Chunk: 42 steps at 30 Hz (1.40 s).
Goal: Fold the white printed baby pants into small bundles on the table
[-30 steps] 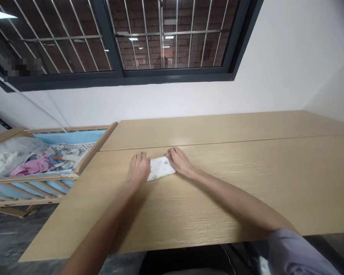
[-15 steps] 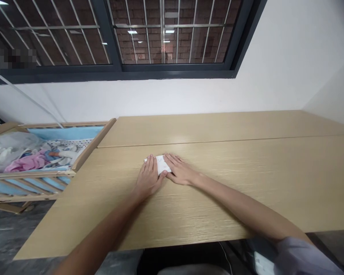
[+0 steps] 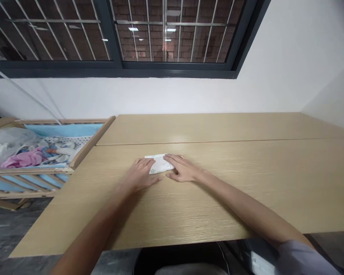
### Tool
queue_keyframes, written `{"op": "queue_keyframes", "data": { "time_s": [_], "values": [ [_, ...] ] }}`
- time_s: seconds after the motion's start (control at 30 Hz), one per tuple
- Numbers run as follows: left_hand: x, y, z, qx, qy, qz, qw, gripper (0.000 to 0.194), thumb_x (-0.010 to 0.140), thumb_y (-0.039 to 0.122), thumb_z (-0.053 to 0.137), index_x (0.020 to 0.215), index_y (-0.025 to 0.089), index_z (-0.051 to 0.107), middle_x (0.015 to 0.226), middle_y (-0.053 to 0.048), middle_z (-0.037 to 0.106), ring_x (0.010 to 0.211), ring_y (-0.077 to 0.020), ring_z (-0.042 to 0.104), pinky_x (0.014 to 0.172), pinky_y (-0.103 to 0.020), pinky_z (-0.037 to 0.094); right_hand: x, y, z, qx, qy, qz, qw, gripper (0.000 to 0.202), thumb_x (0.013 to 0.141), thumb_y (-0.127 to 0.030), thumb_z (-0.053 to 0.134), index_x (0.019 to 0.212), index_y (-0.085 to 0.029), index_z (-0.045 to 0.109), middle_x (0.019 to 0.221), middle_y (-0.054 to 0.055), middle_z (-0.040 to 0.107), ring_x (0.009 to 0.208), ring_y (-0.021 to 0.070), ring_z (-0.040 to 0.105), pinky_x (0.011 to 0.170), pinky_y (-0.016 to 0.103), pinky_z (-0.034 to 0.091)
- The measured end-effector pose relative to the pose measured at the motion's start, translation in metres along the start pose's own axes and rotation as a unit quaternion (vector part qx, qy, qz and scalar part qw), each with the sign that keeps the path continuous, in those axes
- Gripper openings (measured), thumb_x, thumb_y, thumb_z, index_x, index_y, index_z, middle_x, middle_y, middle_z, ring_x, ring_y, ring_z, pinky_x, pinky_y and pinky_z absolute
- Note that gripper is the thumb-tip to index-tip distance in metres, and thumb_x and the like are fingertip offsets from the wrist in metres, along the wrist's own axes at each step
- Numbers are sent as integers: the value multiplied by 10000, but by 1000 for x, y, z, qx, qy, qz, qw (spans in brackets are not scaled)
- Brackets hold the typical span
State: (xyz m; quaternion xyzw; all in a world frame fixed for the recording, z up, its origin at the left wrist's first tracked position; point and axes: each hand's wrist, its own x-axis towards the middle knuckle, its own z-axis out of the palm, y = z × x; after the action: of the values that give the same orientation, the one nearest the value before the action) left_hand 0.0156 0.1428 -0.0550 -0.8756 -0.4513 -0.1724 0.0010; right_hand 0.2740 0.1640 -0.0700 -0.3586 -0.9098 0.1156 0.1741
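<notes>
Centre frame: a cloth [image 3: 160, 165] on the surface [image 3: 246, 168], between left hand [image 3: 141, 173] and right hand [image 3: 183, 169]. At left, a crib [image 3: 92, 142] holding clothes [image 3: 24, 158]; window [image 3: 111, 42] behind, at top.

One view, head-mounted: I wear it on my head, at the near side of a flat, pale wood-grain tabletop [image 3: 246, 179]. Facing: forward and down, my bare left hand [image 3: 140, 173] and bare right hand [image 3: 184, 169] near mid-frame. Range: close at my forearms [image 3: 235, 196], farther at the dark-framed, metal-barred glass window [image 3: 172, 70], which the top edge crops.
</notes>
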Motion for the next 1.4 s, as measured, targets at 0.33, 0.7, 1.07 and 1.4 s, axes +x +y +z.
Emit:
{"op": "queue_keyframes", "data": {
  "time_s": [0.33, 0.7, 1.07, 1.4],
  "values": [
    [12, 6, -18, -76, 115, -110, 984, 265, 912, 295, 476, 1057, 182, 667, 1165, -142, 694, 1132, -313, 629, 999, -487, 479, 34, -1, -4, 223, 164, 96, 956, 436, 833, -247, 575, 1258, -191, 494, 1124, 95, 680, 1020, 253, 638, 915, 416, 491],
    [5, 19, -8, -233, -56, -278, 930, 537, 854, 423, 635, 1275, 157, 433, 780, -16, 716, 725, -220, 702, 647, -311, 497, 66, 24, -22, 355, 18, 228, 907, 446, 794, -271, 770, 1176, -168, 564, 913, 35, 661, 763, 158, 623, 652, 256, 493],
    [-8, 75, -26, 108, -34, -185, 976, 528, 977, 498, 419, 1236, 70, 588, 1141, -233, 674, 1105, -386, 615, 918, -488, 449, 51, -1, -25, 113, 21, 9, 993, 511, 1027, -491, 450, 1425, -179, 522, 1497, 159, 514, 1390, 303, 467, 1147, 507, 361],
    [-36, 116, 13, 163, -120, -142, 969, 722, 986, 523, 450, 1363, -87, 534, 1366, -386, 545, 1309, -460, 533, 1010, -512, 473, 29, -21, 4, 62, -157, -157, 973, 576, 1081, -435, 243, 1584, -165, 323, 1659, 70, 251, 1552, 204, 176, 1270, 415, 106]
  ]
}}
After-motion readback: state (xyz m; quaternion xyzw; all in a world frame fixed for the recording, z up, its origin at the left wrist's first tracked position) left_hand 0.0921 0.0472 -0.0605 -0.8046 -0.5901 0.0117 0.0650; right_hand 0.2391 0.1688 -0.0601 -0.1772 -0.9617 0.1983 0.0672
